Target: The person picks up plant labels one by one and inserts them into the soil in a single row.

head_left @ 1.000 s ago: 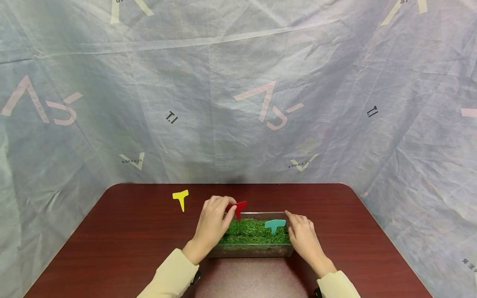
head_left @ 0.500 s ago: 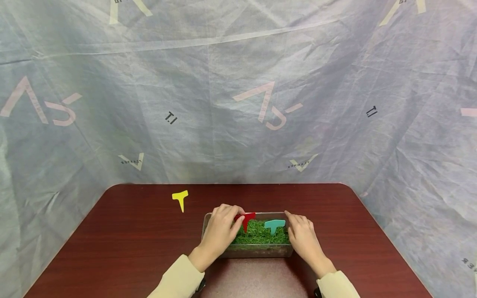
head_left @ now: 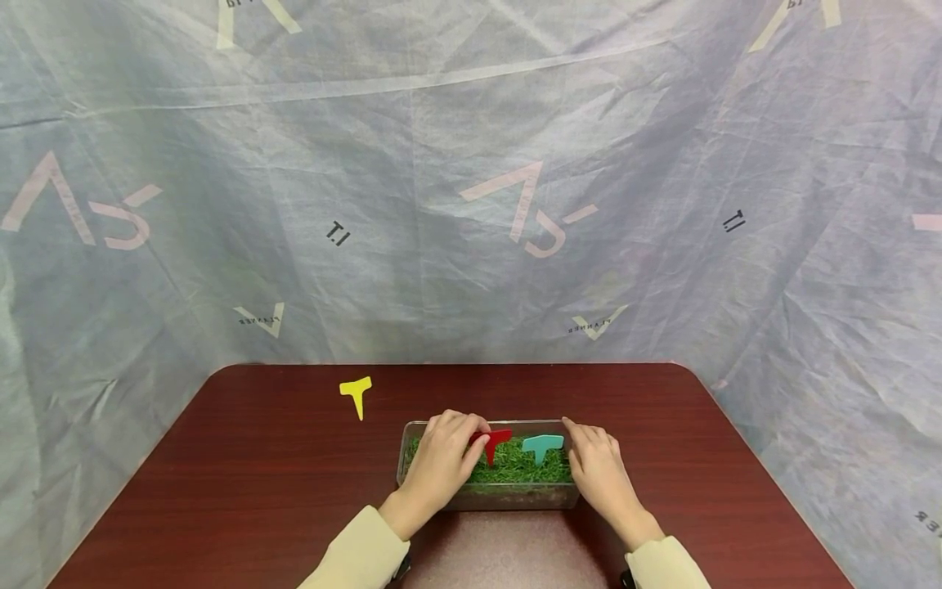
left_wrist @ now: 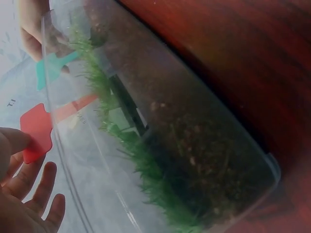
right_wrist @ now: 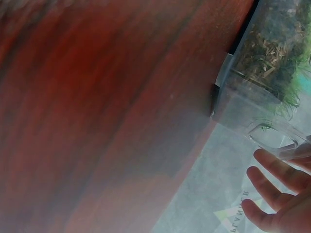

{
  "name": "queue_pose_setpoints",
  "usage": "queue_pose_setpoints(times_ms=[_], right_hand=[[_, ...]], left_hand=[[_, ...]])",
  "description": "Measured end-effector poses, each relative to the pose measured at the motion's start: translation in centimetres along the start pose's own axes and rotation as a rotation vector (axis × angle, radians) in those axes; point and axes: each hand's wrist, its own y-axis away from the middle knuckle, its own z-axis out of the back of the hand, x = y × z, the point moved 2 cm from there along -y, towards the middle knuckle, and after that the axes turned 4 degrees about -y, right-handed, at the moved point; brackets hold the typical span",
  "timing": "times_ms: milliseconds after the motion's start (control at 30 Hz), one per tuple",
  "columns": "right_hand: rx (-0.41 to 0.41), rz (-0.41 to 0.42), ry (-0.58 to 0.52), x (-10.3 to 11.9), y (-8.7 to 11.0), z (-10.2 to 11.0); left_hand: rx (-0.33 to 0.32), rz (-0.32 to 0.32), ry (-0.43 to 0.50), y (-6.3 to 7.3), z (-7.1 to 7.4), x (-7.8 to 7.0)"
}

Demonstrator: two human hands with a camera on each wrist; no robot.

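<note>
One red tag (head_left: 499,439) is pinched between thumb and finger of the left hand (head_left: 441,460), other fingers loosely spread; below the pinch, its stem meets grass (head_left: 515,468). The right hand's fairly straight fingers (right_wrist: 278,167) touch the box (head_left: 508,496). Pressing straight down, box braced, should seat the stem best.

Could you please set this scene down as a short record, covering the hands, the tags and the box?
left hand: pinches red tag
right hand: at box's right end, by the rim
red tag: stem down, tip at the grass
teal tag: upright in grass
yellow tag: on table, beyond and left of box
box: clear-walled, holds grass
</note>
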Motion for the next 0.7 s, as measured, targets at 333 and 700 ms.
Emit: queue_pose_setpoints(times_ms=[333,700], right_hand=[[0.001,-0.003,0.003,-0.07,-0.07,-0.03],[0.008,-0.018,-0.003,-0.04,-0.08,-0.04]], left_hand=[[-0.002,-0.019,-0.009,0.06,-0.19,-0.10],[0.042,0.000,-0.013,0.44,-0.94,0.08]])
